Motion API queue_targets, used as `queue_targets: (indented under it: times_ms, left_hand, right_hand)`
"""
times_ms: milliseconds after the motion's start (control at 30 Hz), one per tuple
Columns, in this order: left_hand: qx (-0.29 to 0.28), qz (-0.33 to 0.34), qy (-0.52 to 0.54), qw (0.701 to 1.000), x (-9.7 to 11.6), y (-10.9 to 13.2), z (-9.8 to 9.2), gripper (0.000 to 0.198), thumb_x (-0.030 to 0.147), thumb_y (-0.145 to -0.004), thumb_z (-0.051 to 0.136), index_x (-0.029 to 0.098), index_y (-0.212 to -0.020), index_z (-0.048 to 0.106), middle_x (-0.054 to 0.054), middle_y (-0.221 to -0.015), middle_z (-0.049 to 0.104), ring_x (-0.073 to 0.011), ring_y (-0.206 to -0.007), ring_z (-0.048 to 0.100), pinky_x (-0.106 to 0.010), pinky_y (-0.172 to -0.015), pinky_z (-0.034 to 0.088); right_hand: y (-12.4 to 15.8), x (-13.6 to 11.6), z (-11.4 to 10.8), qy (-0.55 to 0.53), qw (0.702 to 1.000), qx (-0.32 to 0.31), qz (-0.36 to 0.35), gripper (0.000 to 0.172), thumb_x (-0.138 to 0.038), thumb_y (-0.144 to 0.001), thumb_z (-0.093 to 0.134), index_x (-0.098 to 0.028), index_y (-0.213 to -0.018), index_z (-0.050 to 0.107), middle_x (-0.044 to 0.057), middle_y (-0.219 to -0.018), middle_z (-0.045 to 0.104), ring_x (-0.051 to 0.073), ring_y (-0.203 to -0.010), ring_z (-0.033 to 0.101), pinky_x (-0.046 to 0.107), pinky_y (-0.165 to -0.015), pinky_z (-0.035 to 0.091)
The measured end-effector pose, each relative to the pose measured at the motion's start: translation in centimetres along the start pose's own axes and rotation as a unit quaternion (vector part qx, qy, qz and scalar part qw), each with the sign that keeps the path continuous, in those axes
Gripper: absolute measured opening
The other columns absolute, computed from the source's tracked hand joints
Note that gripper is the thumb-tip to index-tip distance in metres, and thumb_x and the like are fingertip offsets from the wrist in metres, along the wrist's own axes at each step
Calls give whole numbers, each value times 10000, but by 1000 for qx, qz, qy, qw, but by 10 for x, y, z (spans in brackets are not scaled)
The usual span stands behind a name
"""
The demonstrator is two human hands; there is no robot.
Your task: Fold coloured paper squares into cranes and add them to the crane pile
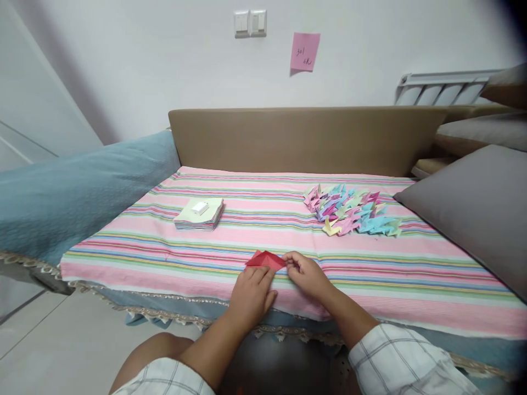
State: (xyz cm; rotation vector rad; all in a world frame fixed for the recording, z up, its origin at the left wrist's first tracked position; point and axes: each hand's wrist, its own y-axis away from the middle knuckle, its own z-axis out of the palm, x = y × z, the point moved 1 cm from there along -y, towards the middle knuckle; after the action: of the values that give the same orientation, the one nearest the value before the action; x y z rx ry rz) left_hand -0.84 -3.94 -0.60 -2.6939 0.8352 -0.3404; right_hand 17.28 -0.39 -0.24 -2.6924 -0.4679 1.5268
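A partly folded piece of red origami paper (265, 259) lies on the striped cloth near the front edge of the seat. My left hand (252, 293) rests flat with its fingers stretched over the near side of the paper, pressing it down. At the paper's right corner, my right hand (305, 272) pinches the tip between thumb and forefinger. Part of the paper's near edge is hidden under my left fingers.
A stack of square paper (196, 221) with a small white block (200, 208) on top sits at left. Several folded paper cranes (349, 211) in many colours are heaped at right. A grey cushion (477, 214) borders the cloth (263, 197) on the right.
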Motion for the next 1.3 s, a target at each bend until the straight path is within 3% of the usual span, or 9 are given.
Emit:
queue_targets:
  times_ms: [133,267,533,633,733,933,1033,1200,1300]
  left_hand:
    - [35,-37,26,998,-4,-3,1,398,363,-788,580,218,-1156,540,-76,-1085,615,-250,-981,520,-409,-836,400]
    - [43,-60,-2,997,-7,-13,3,302,410,-792,572,216,-1022,595,-61,-922,636,-245,-892,543,-398,-787,397]
    - [23,-46,-50,997,-12,-25,8,162,235,-840,461,193,-853,617,-56,-791,617,-211,-767,566,-317,-653,413]
    - [22,-26,-11,999,-18,-24,6,180,143,-806,450,196,-855,616,-48,-803,621,-192,-769,567,-289,-655,419]
    - [29,-3,65,997,-27,-25,2,203,79,-760,451,196,-824,604,-36,-819,629,-172,-792,562,-271,-696,427]
    - [22,33,146,989,-42,-33,-1,224,48,-739,444,200,-793,599,-34,-874,631,-158,-852,561,-267,-745,434]
    - [0,56,172,984,-45,-37,1,246,29,-731,436,201,-793,601,-32,-915,640,-156,-895,566,-273,-788,438]
    - [-51,71,198,976,-43,-39,-14,303,48,-690,485,199,-929,594,-39,-983,633,-172,-944,564,-285,-838,433]
    - [-99,71,218,968,-38,-38,-28,336,214,-697,615,207,-1031,578,-50,-1025,624,-199,-949,565,-301,-822,444]
  right_hand:
    - [4,-1,8,-106,994,-33,22,256,-141,-727,437,-196,-948,553,38,-939,664,166,-893,619,319,-824,470]
    - [5,-2,10,-91,995,-41,6,276,-125,-717,432,-195,-947,568,41,-945,658,167,-907,613,327,-844,463]
    - [-1,2,-7,-8,999,33,17,256,-133,-715,429,-212,-887,600,19,-907,669,170,-858,614,310,-800,463]
    - [-2,3,-16,27,997,75,25,240,-164,-732,432,-214,-895,601,17,-893,665,174,-824,611,311,-768,465]
    - [-1,1,-21,54,993,100,-21,263,-155,-734,417,-201,-920,598,39,-919,646,181,-856,595,324,-782,465]
    - [3,-13,-18,139,966,11,-218,439,-97,-658,508,-213,-1071,597,101,-1313,430,245,-1244,353,429,-1016,328]
    - [2,-13,-17,168,957,-28,-234,366,-131,-685,567,-223,-1034,628,96,-1377,372,270,-1295,279,473,-1047,278]
    - [-5,-6,-19,175,957,-76,-220,151,-217,-743,632,-251,-882,681,69,-1279,490,246,-1221,383,453,-1020,319]
    - [-7,-4,-19,159,958,-83,-224,188,-194,-748,639,-263,-915,688,71,-1277,486,224,-1202,407,420,-1010,337]
